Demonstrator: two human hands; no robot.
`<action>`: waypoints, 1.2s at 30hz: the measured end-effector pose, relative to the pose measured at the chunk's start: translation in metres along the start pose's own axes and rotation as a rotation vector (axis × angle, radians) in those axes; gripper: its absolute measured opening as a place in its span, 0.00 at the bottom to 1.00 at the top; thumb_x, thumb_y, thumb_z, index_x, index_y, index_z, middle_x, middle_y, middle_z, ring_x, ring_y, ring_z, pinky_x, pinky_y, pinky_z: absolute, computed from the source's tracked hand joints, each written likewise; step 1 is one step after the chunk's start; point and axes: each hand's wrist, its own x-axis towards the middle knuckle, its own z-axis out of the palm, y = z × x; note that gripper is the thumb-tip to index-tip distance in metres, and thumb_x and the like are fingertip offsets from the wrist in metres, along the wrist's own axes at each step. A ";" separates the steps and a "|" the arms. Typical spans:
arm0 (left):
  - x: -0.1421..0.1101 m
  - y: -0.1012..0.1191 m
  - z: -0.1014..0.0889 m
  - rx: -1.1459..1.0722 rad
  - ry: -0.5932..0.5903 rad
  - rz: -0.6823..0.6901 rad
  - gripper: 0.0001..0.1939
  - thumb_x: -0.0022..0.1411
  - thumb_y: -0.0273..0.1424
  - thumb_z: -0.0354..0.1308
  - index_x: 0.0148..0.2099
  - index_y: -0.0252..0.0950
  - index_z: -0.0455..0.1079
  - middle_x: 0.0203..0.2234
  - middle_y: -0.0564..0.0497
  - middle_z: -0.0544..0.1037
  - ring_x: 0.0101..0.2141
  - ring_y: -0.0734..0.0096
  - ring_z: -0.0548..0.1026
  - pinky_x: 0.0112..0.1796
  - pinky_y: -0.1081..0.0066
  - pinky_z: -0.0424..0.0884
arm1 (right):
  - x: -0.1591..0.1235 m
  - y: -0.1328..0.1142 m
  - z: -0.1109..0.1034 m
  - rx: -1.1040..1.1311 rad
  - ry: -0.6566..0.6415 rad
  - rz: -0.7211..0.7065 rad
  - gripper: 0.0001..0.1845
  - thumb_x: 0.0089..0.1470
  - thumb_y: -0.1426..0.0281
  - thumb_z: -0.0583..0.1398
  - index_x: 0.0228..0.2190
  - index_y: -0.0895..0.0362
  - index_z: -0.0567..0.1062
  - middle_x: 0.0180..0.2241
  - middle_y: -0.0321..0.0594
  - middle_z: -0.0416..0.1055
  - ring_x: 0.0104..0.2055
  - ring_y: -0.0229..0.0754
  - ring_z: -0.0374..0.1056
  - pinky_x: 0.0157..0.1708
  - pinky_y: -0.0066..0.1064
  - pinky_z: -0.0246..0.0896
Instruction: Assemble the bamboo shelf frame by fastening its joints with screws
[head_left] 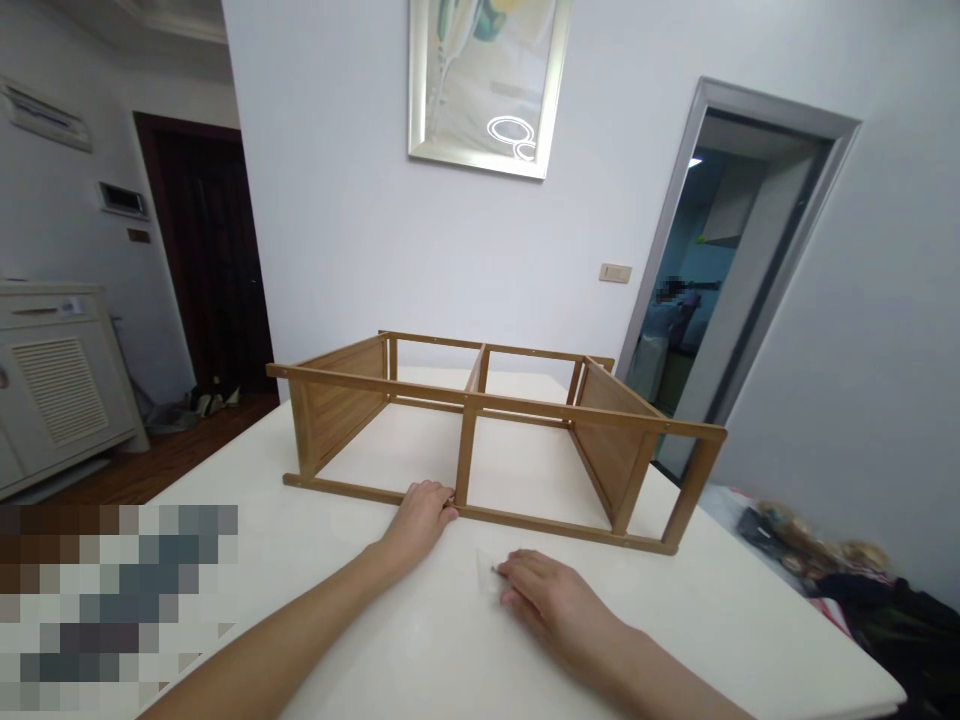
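Observation:
A brown wooden rack (pixel 540 517) lies on its side on the white table (pixel 360 640), with slatless end panels and a middle post (pixel 465 450). My left hand (pixel 422 515) is closed around the rack's lower front rail, right beside the foot of that post; its fingertips partly hide the joint. In front of the rack, my right hand (pixel 551 600) rests low over the table with its fingers pinched together. At their tips shows a small dark bit, too small to name. A small clear plastic bag (pixel 486 575) lies against those fingertips.
A white wall with a framed picture (pixel 487 90) rises behind the table. To the right is a doorway (pixel 750 250), with a heap of clothes and other items (pixel 832 560) below. A white cabinet (pixel 64 370) and a dark door (pixel 210 250) are at left.

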 end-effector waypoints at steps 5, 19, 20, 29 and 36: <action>0.012 0.026 0.013 -0.037 0.001 0.045 0.08 0.63 0.30 0.55 0.38 0.36 0.75 0.34 0.46 0.79 0.40 0.59 0.74 0.45 0.61 0.64 | -0.011 -0.020 0.007 0.040 -0.008 -0.068 0.13 0.65 0.67 0.52 0.45 0.57 0.74 0.43 0.44 0.77 0.49 0.44 0.71 0.52 0.32 0.64; -0.115 0.064 -0.042 -0.117 -0.387 0.276 0.31 0.69 0.43 0.44 0.70 0.41 0.47 0.67 0.46 0.53 0.66 0.61 0.52 0.65 0.57 0.47 | 0.011 0.017 -0.008 0.098 0.376 0.192 0.23 0.65 0.55 0.47 0.26 0.54 0.70 0.22 0.37 0.71 0.24 0.39 0.68 0.26 0.28 0.62; -0.125 0.061 -0.045 -0.085 -0.401 0.201 0.32 0.69 0.44 0.44 0.70 0.41 0.46 0.67 0.46 0.52 0.66 0.61 0.51 0.65 0.57 0.46 | 0.012 0.017 -0.006 0.095 0.370 0.195 0.24 0.65 0.54 0.47 0.25 0.53 0.70 0.22 0.37 0.71 0.24 0.39 0.67 0.26 0.28 0.62; -0.149 -0.039 -0.084 0.313 -0.264 -0.454 0.41 0.66 0.51 0.37 0.69 0.23 0.47 0.67 0.35 0.48 0.66 0.52 0.48 0.64 0.53 0.46 | 0.017 0.023 0.006 0.073 0.309 0.203 0.24 0.65 0.53 0.46 0.26 0.52 0.69 0.22 0.37 0.70 0.24 0.41 0.67 0.27 0.31 0.61; -0.127 -0.066 -0.086 0.446 -0.167 -0.595 0.45 0.66 0.52 0.37 0.67 0.15 0.48 0.66 0.27 0.47 0.66 0.43 0.47 0.62 0.48 0.45 | 0.017 0.041 -0.002 0.010 0.328 0.138 0.22 0.64 0.53 0.48 0.32 0.53 0.73 0.31 0.43 0.75 0.33 0.46 0.72 0.35 0.36 0.66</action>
